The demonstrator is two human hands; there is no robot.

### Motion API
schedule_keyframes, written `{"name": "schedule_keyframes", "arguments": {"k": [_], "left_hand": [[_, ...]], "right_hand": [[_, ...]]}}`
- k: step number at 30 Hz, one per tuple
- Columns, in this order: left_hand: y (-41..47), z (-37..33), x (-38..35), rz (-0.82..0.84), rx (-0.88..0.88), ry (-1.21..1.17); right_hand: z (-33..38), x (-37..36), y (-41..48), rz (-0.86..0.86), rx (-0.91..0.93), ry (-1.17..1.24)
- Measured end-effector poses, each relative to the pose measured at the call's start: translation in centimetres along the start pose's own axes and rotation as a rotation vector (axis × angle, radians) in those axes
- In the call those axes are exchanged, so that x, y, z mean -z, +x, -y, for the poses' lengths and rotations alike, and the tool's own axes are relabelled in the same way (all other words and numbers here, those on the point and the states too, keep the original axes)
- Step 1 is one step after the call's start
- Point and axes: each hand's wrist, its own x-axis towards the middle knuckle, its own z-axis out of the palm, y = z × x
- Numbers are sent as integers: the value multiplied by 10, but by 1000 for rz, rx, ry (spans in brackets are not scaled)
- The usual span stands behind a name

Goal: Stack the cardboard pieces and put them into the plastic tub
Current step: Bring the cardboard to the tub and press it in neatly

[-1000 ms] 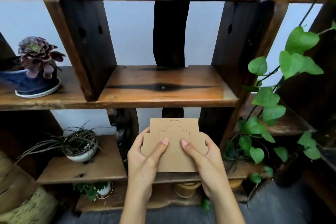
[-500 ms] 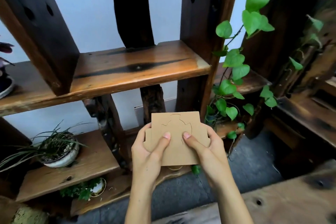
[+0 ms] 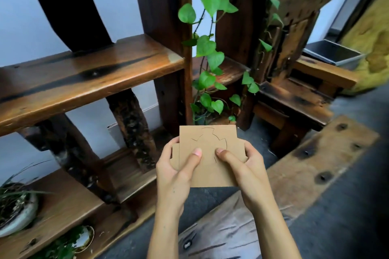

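Note:
A flat stack of brown cardboard pieces with curved cut lines on the top sheet is held in front of me, low in the middle of the view. My left hand grips its left edge with the thumb on top. My right hand grips the right edge the same way. A grey plastic tub stands far to the right on a low wooden bench, open at the top, well apart from the hands.
A dark wooden shelf unit fills the left and centre. A trailing green vine hangs down its post. A potted grass plant sits at lower left. A rough wooden plank runs under my right arm.
The view has swung to the right and down: the shelf slid left and the tub came into sight. Both hands keep the same hold on the cardboard stack.

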Motion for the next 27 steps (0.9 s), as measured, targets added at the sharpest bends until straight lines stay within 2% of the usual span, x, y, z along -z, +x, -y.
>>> {"name": "schedule_keyframes", "arguments": {"k": [12, 27], "left_hand": [[-28, 24, -88, 186, 62, 54], [-124, 59, -239, 449, 131, 87]], "right_hand": [[3, 97, -22, -225, -5, -5], [-7, 277, -82, -470, 15, 41]]}}
